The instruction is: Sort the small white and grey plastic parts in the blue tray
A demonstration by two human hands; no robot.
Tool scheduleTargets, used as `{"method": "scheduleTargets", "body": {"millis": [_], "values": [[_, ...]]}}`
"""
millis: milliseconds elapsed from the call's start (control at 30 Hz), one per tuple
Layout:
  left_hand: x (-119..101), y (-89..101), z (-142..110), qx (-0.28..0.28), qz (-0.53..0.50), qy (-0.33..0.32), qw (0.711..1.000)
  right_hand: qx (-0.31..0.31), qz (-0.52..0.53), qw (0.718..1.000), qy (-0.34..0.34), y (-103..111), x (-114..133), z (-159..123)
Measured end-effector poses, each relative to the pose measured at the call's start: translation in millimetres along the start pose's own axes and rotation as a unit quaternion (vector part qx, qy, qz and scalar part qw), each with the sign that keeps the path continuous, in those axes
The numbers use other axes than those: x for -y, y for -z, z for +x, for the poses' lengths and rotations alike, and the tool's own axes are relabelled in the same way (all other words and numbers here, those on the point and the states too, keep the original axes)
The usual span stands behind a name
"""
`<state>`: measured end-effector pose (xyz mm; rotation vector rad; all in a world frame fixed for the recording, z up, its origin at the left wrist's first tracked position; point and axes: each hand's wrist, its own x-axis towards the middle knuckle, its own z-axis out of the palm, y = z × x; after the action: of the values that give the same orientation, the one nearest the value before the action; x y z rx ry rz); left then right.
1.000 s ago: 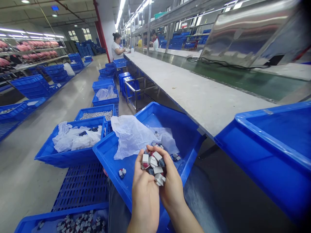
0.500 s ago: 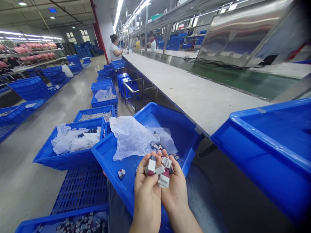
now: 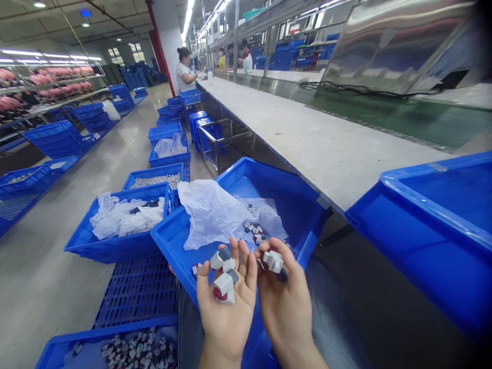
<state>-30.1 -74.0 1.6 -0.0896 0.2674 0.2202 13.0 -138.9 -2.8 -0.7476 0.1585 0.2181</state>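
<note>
The left hand [image 3: 226,302] lies palm up and cupped, cradling a few small white, grey and red parts [image 3: 224,274]. Just right of it, the right hand [image 3: 286,302] curls its fingers around another white part [image 3: 273,260]. Both hover over the near edge of a blue bin [image 3: 295,205] holding crumpled plastic sheet [image 3: 211,212], left of the long table [image 3: 319,143].

I see bright, even light from ceiling tube lights [image 3: 188,15]; glare streaks the steel panel [image 3: 388,46]. Wide-angle bending warps my edges, corners darken, and shadows stay soft.
</note>
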Motion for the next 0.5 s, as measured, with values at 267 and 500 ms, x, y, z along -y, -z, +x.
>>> {"method": "scheduleTargets", "body": {"millis": [267,500], "values": [[-26,23.7,-6,-0.185,0.159,-0.039,0.969,0.285,-0.491,0.789,0.232,19,-28,-13],[-125,119.1,-70,-0.308,0.524,-0.311,0.731,0.211,-0.778,0.585,0.088,63,-11,101]]}}
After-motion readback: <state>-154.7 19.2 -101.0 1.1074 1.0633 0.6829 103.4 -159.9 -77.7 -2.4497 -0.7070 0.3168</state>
